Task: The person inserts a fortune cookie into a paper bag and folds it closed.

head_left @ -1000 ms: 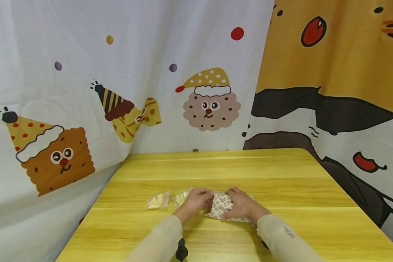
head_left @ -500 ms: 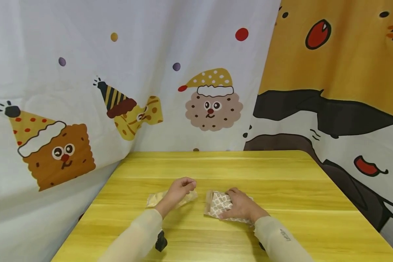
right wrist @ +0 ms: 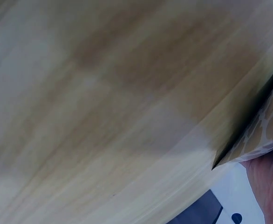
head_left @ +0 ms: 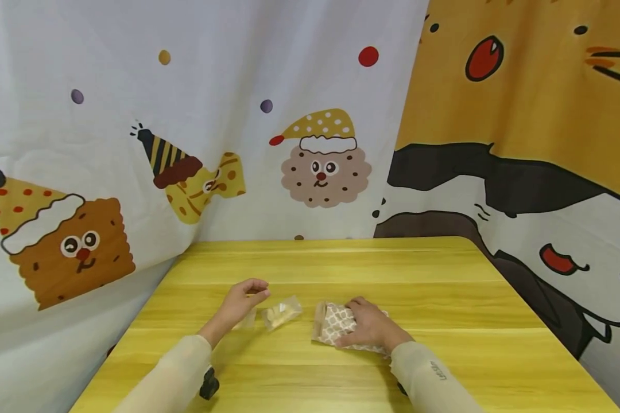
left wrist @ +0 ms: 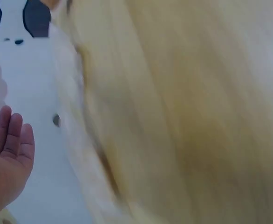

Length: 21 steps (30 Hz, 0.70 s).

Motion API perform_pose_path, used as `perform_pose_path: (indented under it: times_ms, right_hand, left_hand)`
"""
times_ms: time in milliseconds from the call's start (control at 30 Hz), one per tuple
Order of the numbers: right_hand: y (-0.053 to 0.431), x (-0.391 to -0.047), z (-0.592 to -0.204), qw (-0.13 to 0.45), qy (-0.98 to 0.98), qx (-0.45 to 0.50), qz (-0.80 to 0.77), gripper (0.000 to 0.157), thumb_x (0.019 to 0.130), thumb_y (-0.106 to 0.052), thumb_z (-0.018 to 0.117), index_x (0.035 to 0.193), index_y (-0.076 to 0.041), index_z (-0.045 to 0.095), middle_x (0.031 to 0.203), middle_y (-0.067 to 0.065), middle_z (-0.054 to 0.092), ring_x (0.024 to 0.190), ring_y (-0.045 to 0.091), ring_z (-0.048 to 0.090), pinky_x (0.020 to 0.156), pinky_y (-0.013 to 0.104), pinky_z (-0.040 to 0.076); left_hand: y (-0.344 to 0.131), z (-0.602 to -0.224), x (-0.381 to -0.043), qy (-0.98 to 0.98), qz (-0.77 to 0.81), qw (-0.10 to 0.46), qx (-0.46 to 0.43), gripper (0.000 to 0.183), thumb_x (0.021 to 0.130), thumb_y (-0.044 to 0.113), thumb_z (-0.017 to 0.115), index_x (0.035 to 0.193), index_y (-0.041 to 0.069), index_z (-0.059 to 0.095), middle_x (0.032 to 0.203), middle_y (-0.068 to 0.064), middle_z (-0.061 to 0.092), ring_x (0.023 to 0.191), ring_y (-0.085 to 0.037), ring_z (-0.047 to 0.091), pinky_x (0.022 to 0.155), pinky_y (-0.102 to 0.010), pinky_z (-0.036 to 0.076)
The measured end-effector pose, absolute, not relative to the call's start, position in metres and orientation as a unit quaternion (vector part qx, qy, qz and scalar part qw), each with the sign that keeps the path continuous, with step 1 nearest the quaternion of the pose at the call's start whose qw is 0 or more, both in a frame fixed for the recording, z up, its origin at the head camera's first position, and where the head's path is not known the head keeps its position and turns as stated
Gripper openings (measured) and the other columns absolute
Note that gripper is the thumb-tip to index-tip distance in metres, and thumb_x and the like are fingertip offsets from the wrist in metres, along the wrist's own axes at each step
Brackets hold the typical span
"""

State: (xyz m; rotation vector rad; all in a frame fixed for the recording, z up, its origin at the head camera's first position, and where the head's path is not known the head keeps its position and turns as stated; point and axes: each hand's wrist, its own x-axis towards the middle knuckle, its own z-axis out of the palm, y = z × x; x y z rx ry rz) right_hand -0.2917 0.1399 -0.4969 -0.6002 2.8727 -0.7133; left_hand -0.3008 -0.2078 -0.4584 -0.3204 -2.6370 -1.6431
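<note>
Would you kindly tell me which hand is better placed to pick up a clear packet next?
Probably the left hand: it looks empty and is close to the clear packets, while the right hand holds the patterned pouch.

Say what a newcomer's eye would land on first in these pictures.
Probably the printed backdrop, whose big cartoon faces rise behind and beside the yellow table. Next, the right hand gripping a patterned packet on the table, and the left hand, which in the head view partly hides one of two small clear packets.

Narrow gap between packet (head_left: 282, 313) and bag (head_left: 336, 321)
</note>
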Motion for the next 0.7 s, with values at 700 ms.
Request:
perform_pose_path:
  times_ms: [700]
  right_hand:
    - [0.139, -0.293, -0.498, 0.072, 0.954, -0.186, -0.223, 0.108, 0.067, -0.072, 0.078, 0.145, -0.005, 0.046, 0.147, 0.015, 0.041, 0.132, 0.040, 0.041, 0.102, 0.057, 0.040]
  left_hand:
    - [-0.311, -0.485, -0.297, -0.889, -0.435, -0.058, -0.133, 0.067, 0.088, 0.030, 0.078, 0.141, -0.002, 0.050, 0.139, -0.022, 0.052, 0.129, -0.044, 0.043, 0.104, -0.058, 0.037]
